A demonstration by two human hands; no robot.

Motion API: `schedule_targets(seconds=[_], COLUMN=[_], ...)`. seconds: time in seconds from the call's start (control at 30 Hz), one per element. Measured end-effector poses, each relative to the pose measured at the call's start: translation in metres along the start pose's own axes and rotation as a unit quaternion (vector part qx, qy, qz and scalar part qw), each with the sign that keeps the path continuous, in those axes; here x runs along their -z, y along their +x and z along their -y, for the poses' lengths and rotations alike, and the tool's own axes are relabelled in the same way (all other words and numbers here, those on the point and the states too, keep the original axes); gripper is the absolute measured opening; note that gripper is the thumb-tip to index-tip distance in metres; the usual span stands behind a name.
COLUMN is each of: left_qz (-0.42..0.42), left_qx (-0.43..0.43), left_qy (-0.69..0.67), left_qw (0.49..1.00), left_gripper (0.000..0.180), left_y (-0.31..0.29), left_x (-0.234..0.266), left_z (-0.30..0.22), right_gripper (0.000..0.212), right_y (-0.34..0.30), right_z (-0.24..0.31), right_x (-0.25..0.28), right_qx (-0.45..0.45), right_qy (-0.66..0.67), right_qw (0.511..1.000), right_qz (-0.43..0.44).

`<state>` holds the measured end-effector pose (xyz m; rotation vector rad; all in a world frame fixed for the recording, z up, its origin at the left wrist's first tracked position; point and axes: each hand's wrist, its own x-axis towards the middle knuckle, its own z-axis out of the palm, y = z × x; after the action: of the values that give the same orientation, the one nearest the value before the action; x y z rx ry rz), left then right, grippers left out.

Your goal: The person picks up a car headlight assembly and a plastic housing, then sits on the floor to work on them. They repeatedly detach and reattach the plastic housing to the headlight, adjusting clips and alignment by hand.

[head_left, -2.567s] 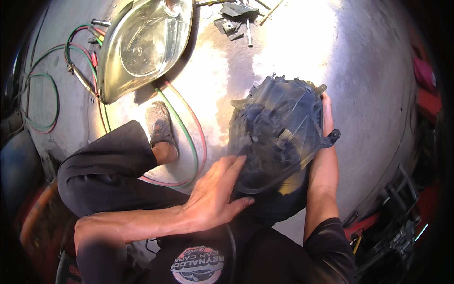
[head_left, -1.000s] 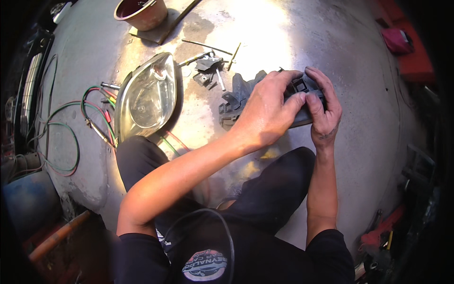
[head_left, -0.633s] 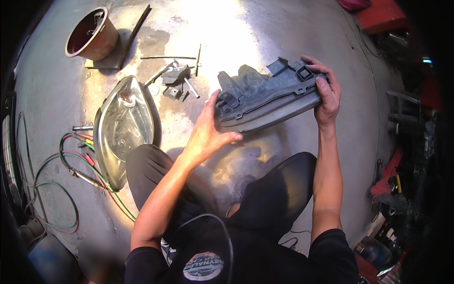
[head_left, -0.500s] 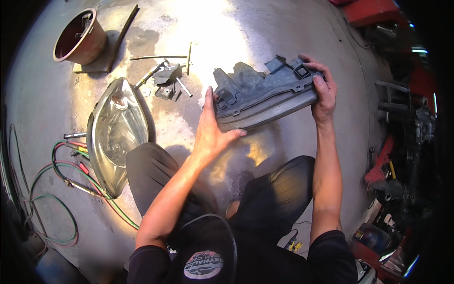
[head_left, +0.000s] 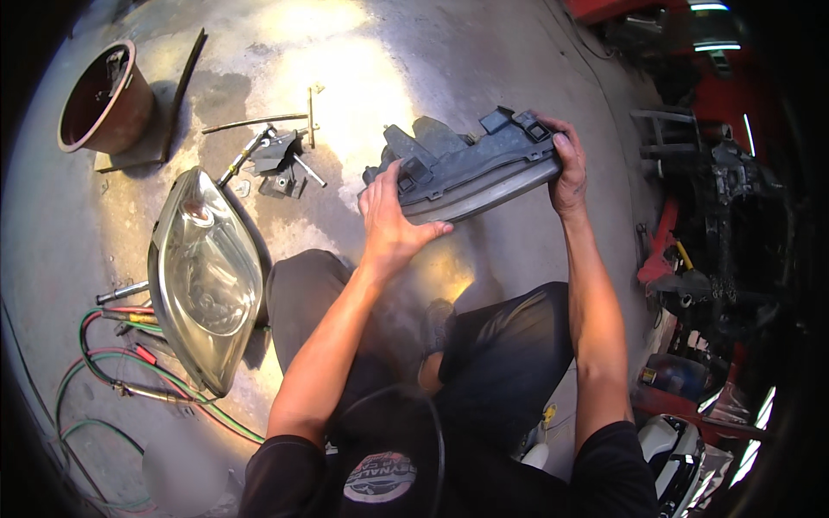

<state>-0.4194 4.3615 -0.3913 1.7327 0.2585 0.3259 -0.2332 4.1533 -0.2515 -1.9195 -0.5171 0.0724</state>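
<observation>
Both hands grip the dark grey headlamp housing (head_left: pixel 466 168), ribbed back up: left hand (head_left: pixel 393 229), right hand (head_left: pixel 568 168).

Grey headlight housing (head_left: pixel 466 168) held up off the floor (head_left: pixel 484 52), back side toward camera. Left hand (head_left: pixel 393 226) grips its left end, right hand (head_left: pixel 568 168) its right end. Second headlight (head_left: pixel 205 276), lens up, lies on floor at left, beside red and green hoses (head_left: pixel 129 367). Brown bucket (head_left: pixel 105 99) far left; loose metal parts (head_left: pixel 276 155) near it.
</observation>
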Motion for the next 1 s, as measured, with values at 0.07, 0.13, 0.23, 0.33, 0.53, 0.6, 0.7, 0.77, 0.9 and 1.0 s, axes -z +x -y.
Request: schedule_targets(seconds=[0.07,0.13,0.23,0.33,0.53,0.6,0.7,0.77,0.9,1.0], left_qz=[0.015,0.012,0.003,-0.018,0.032,0.007,-0.031,-0.029,-0.005,0.064], left_qx=[0.001,-0.022,-0.036,-0.037,0.011,0.006,-0.006,-0.004,-0.014,0.025], left_qy=[-0.011,0.003,-0.032,-0.076,-0.052,-0.016,-0.011,-0.068,-0.1,-0.126], left_qw=[1.0,1.0,0.999,0.996,0.998,1.0,0.999,0.997,0.995,0.99], left_gripper=[0.123,0.114,0.095,0.075,0.057,0.052,0.045,0.04,0.041,0.043], left_y=[0.004,0.01,0.019,0.019,0.011,0.011,0.011,0.013,0.019,0.031], left_x=[0.002,0.003,0.007,0.007,0.019,0.015,0.01,0.01,0.005,0.014], left_z=[-0.003,0.001,0.011,0.017,0.003,0.005,0.015,0.016,0.02,0.015], right_gripper=[0.059,0.062,0.065,0.068,0.069,0.068,0.068,0.067,0.068,0.069], right_y=[-0.002,-0.001,0.001,-0.001,-0.005,-0.007,-0.004,-0.004,-0.007,-0.007], right_z=[0.002,0.002,0.003,0.001,0.001,0.007,0.009,0.006,-0.003,-0.009], right_x=[0.006,0.014,0.022,0.021,0.025,0.015,0.007,0.011,0.02,0.025], right_qx=[-0.019,-0.039,-0.072,-0.095,-0.067,-0.055,-0.035,-0.032,-0.046,-0.068], right_qy=[-0.012,-0.023,-0.022,0.009,0.004,0.006,-0.005,-0.006,0.019,0.026], right_qw=[1.0,0.998,0.996,0.994,0.995,0.996,0.996,0.996,0.997,0.996], right_qz=[0.018,0.032,0.043,0.056,0.078,0.077,0.08,0.079,0.065,0.049])
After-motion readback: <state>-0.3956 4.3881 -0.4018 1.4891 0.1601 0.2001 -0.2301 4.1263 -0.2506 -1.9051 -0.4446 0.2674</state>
